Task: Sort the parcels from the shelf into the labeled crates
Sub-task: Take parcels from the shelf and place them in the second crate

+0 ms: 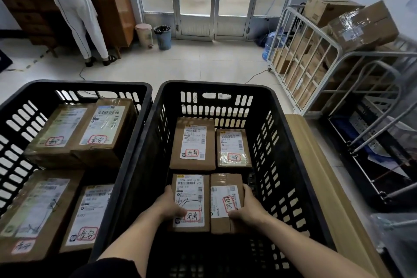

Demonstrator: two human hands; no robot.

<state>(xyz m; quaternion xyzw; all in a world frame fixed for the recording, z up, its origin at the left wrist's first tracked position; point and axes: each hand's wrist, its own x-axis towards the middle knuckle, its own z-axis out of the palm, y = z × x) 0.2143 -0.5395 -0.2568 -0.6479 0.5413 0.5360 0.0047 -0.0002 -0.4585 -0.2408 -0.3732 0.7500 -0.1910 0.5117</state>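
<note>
Parcels fill the near row of the right crate (216,85): left parcel (191,196) and right parcel (225,180) touch, long axes running near to far. The left hand (171,204) grips the left parcel's outer edge and the right hand (247,207) grips the right parcel's, so the pair lies between them.

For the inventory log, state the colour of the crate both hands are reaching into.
Black: the crate is black all over, with slotted walls. The head view shows it best.
</note>
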